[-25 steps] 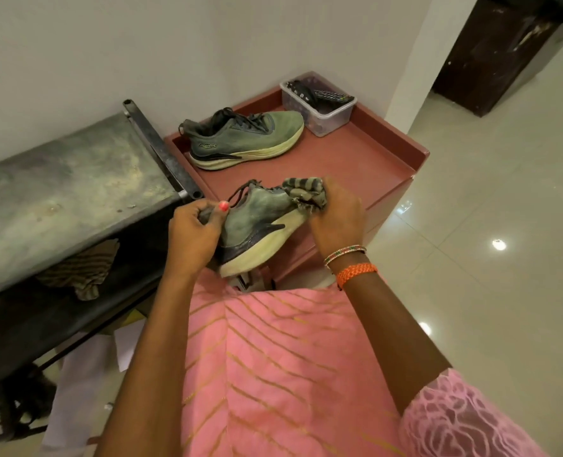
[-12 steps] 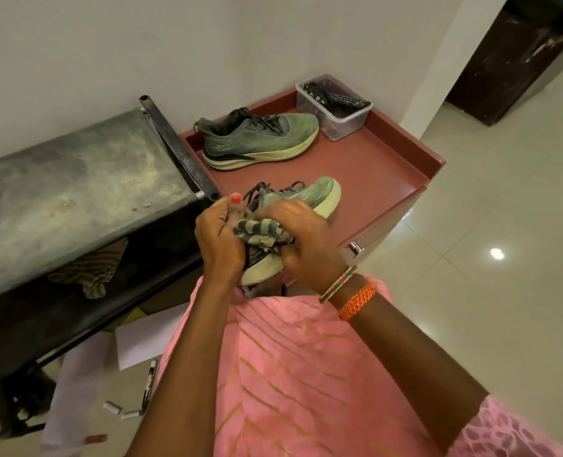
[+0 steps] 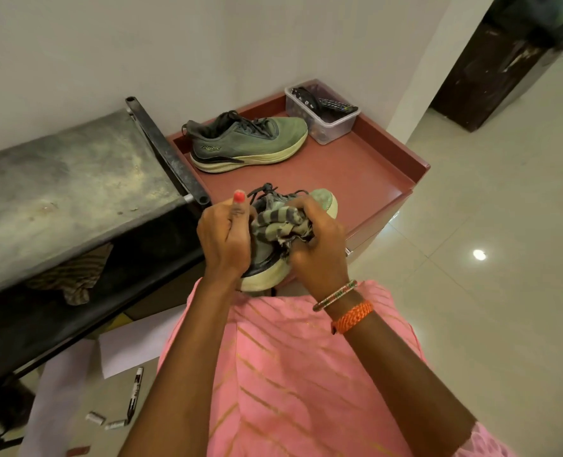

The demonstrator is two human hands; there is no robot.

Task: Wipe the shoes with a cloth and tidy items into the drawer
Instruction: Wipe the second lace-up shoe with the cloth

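Note:
My left hand grips the heel end of a green shoe with a pale sole, held above the front of the red cabinet top. My right hand clutches a bunched striped cloth against the shoe's side near the laces. Most of the shoe is hidden behind both hands. The second green shoe lies on its sole at the back of the cabinet top, toe to the right.
A clear plastic box with remotes stands in the cabinet's back right corner. A grey metal bench runs to the left, a striped rag beneath it. A marker, papers and small items lie on the floor.
My right hand has slid the cloth from the shoe's toe back to its middle near the laces. The toe now shows uncovered.

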